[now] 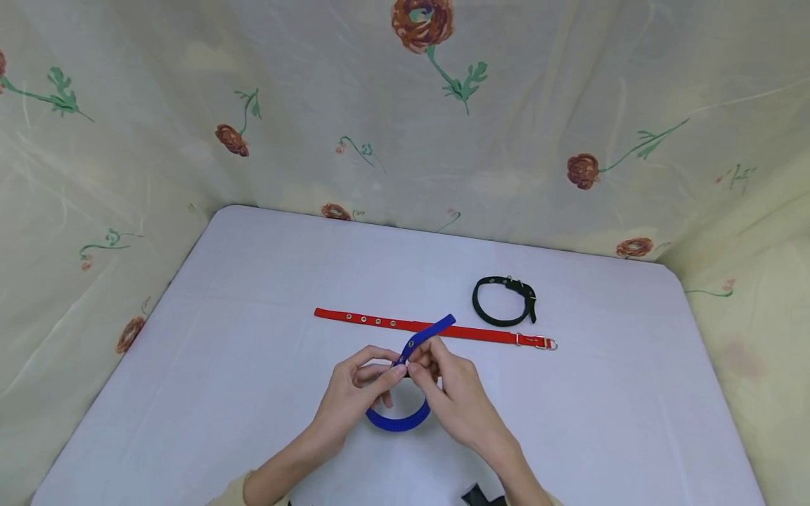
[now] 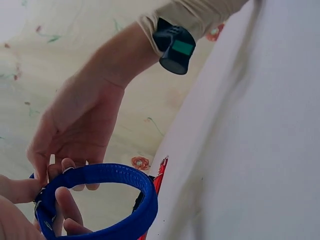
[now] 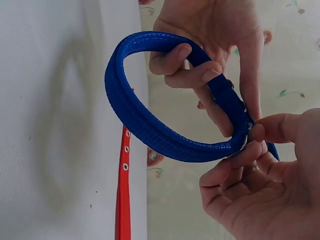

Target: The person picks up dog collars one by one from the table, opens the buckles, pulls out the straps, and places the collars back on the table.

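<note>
A blue collar is bent into a loop, its free end with metal eyelets sticking up past the hands in the head view. My left hand pinches the strap between thumb and fingers, some fingers reaching inside the loop. Opposite it, my right hand pinches the collar by the buckle, where the strap overlaps itself. The right wrist view shows the loop held above the table, with fingertips of both hands meeting at the buckle, which they partly hide.
A red collar lies stretched flat behind the hands, eyelets to the left and buckle to the right. Beyond it, a black collar rests buckled in a ring. The white table is bordered by flowered curtains.
</note>
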`<state>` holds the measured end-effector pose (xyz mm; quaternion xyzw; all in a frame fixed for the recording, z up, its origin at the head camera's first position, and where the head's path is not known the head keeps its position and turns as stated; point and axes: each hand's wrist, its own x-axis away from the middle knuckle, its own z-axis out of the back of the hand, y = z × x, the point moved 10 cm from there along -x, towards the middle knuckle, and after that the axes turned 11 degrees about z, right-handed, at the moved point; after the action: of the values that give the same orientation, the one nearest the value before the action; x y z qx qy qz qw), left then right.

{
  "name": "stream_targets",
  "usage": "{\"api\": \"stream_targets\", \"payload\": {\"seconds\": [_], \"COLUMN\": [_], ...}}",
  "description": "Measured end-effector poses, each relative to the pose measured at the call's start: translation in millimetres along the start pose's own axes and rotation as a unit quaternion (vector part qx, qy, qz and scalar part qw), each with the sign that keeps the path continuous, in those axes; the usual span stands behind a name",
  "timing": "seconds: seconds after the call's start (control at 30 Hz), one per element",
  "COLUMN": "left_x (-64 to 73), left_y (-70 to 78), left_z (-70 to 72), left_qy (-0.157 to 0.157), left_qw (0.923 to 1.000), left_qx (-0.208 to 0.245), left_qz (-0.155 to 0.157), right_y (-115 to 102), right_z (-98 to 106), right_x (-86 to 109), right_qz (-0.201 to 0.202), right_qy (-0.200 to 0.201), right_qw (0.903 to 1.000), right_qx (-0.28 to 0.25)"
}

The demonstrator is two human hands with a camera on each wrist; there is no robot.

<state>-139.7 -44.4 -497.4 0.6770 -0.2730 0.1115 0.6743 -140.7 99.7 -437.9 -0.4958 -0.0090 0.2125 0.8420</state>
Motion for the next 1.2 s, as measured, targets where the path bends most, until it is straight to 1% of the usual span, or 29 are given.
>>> {"api": "stream_targets", "payload": {"seconds": [0.13,0.27,0.4,0.5,0.6,0.8,1.03,1.2], "left_x": [-2.2,-5.0,-5.9,-6.0,-5.7,-5.2,-6.4,-7.3], "left_y": [-4.9,-10.4,-14.9,-17.0,-18.3,-19.3,-19.6,-20.7], "left_z": [-0.8,-1.1,-1.3,-2.2,-3.2,-4.2,-3.7,-3.2], "left_qy": [-0.006,-0.004,-0.001,0.0,0.002,0.002,-0.006,-0.005], "left_qw": [0.9994,0.9978,0.9959,0.9944,0.9933,0.9923,0.9925,0.9933], "left_qx": [0.022,0.034,0.047,0.061,0.073,0.089,0.089,0.082], "left_qz": [0.027,0.056,0.077,0.086,0.09,0.086,0.083,0.082], "right_y": [0,1,4,6,9,11,11,12], "right_z": [1,1,1,0,-1,-3,-3,-5], "right_x": [-0.1,-0.8,-1.1,-1.1,-0.6,-0.6,-2.7,-3.8], "right_qz": [0.001,-0.005,-0.024,-0.041,-0.057,-0.076,-0.073,-0.071], "right_qy": [0.005,0.013,0.023,0.025,0.023,0.018,0.014,0.001], "right_qw": [1.0,0.9999,0.9994,0.9988,0.9981,0.9968,0.997,0.997], "right_qx": [0.002,0.006,0.009,0.009,0.009,0.013,0.022,0.029]}}
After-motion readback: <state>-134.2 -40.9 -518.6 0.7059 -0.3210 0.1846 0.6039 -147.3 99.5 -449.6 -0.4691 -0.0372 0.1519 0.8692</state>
